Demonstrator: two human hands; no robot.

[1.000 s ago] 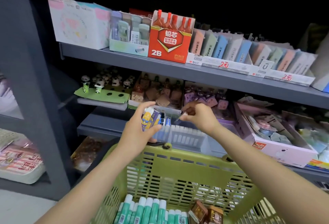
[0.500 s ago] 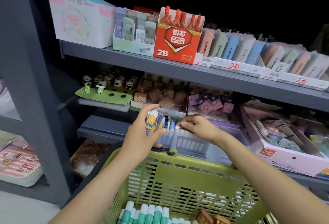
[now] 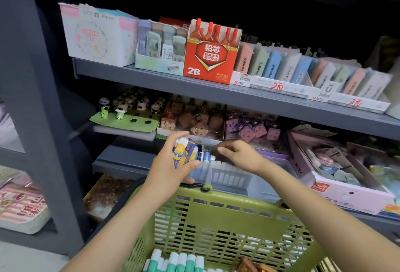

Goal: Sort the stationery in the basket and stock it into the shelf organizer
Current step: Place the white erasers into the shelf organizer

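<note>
The shelf (image 3: 216,96) is grey painted metal, flat-edged, with card display boxes above it; a glossy red box (image 3: 211,59) printed 2B sits on its upper tier. Below the shelf edge, the organizer (image 3: 227,176) is a translucent plastic tray with ribbed slots along its front. In front of the organizer, the basket (image 3: 216,217) is green plastic lattice with a smooth rim, and the rounded green-capped glue sticks (image 3: 177,261) stand in a row at its near end, so plenty remains to sort.

Compared with a second ago, the right hand (image 3: 240,155) has dropped from above the organizer to its back edge, fingers curled low over the slots. What it grips, if anything, cannot be told. It looks as if one piece has just been seated and the next is due.

The left hand (image 3: 171,163), at the organizer's left end, grips a bundle of small erasers (image 3: 186,152), blocky, in shiny printed sleeves of yellow, purple and blue. Those await stocking.
</note>
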